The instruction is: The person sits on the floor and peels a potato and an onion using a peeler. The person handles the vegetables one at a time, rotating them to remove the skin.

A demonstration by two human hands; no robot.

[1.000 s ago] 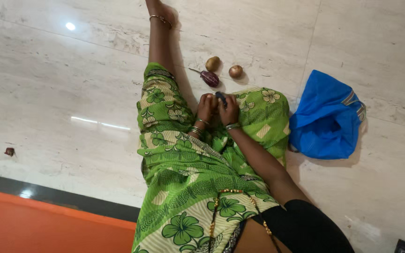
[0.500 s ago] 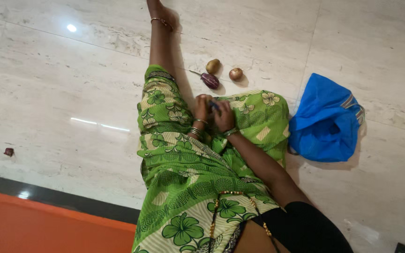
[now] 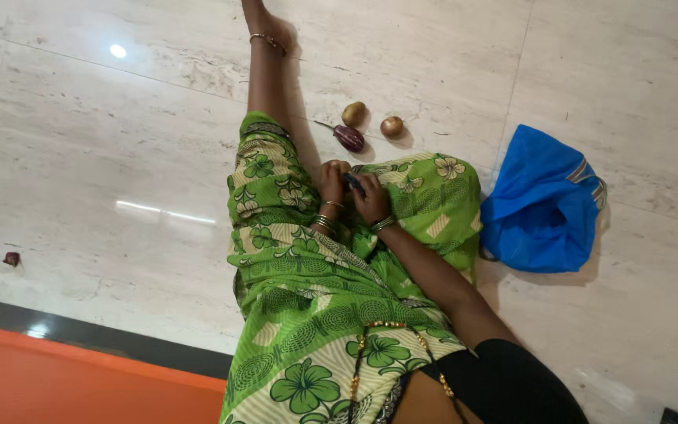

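Observation:
I sit on a pale marble floor in a green flowered sari, one leg stretched forward. My left hand point(image 3: 331, 182) and my right hand point(image 3: 370, 198) meet in my lap, both closed around a small dark object point(image 3: 352, 182); what it is I cannot tell. Just beyond my hands, on the floor, lie a small purple eggplant point(image 3: 348, 137), a brownish potato point(image 3: 354, 114) and a reddish onion point(image 3: 391, 126).
A crumpled blue bag point(image 3: 541, 206) lies on the floor to my right, beside my bent knee. A small dark red scrap point(image 3: 12, 258) sits far left. An orange surface with a dark border point(image 3: 80, 369) runs along the lower left.
My hands have shifted slightly lower and closer to my body, still closed together on the small dark object. The vegetables and the bag have not moved.

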